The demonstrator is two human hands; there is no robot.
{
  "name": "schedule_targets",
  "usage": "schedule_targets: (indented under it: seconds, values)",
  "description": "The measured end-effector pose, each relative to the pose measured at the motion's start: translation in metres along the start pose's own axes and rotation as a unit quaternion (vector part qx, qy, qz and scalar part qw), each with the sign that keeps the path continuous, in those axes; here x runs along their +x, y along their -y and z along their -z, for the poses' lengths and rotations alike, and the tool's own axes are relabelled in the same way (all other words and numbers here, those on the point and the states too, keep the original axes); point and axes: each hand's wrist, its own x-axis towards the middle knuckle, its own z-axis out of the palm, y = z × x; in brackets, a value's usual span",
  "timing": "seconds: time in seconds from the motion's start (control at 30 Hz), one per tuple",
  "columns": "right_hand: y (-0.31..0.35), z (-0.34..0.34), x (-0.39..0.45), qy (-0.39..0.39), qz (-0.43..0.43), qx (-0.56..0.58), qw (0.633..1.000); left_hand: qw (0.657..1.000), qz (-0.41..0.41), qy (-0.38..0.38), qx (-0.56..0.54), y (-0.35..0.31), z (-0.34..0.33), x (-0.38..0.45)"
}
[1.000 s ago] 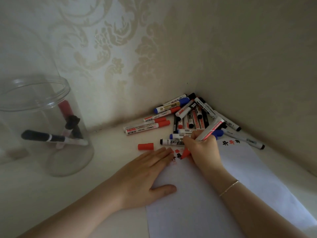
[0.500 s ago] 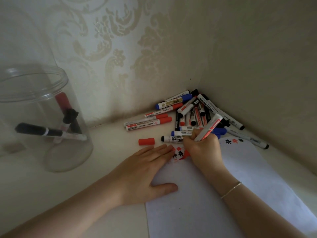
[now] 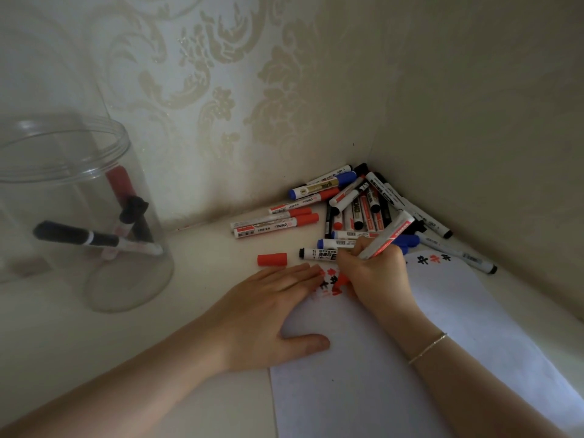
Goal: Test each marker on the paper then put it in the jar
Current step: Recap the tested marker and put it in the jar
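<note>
A clear jar [image 3: 85, 213] stands far left, markers inside. The left hand [image 3: 268, 314] lies flat and open on the paper [image 3: 379, 374]. The right hand [image 3: 376, 273] has its grip closed around a red marker [image 3: 387, 236], tip down on the paper, barrel slanting up-right out of the fingers.

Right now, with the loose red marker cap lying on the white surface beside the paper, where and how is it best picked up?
Pinch the loose red marker cap across its short width, at mid-length, coming from above. It lies flat on its side, a small cylinder running left to right, clear of the marker pile, so its long sides are probably open to fingertips. The left hand, flat on the white paper, is nearest.
</note>
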Motion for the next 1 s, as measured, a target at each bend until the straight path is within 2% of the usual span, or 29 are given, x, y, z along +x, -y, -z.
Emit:
schedule_targets:
  seconds: [0.37,0.43,0.53,0.63,0.73,0.83,0.9,1.0]
  values:
    - [0.001,0.0,-0.001,-0.008,0.012,-0.025,1.0,1.0,-0.017,-0.021,-0.001,0.001,-0.003,-0.001]
    - [0.001,0.0,-0.001,0.001,0.01,-0.012,1.0,0.999,-0.022,-0.05,0.004,-0.002,0.0,-0.002]
    - [0.002,0.005,0.002,-0.005,-0.018,0.085,0.996,0.987,-0.015,-0.162,0.013,-0.003,0.005,-0.001]
    - [0.004,0.011,0.003,0.011,-0.03,0.186,0.982,0.965,0.049,-0.255,0.04,0.009,0.007,0.004]
    - [0.009,0.014,0.003,0.069,-0.036,0.303,0.95,0.962,0.15,-0.218,0.06,0.015,0.007,0.005]
    - [0.013,0.014,0.003,0.123,-0.082,0.429,0.891,0.969,0.161,-0.185,0.037,0.019,0.002,0.005]
    - [0.015,0.014,0.002,0.129,-0.083,0.419,0.895,0.968,0.146,-0.203,0.025,0.02,0.001,0.006]
    - [0.017,0.013,-0.001,0.12,-0.067,0.345,0.929,0.966,0.113,-0.234,0.005,0.019,0.001,0.007]
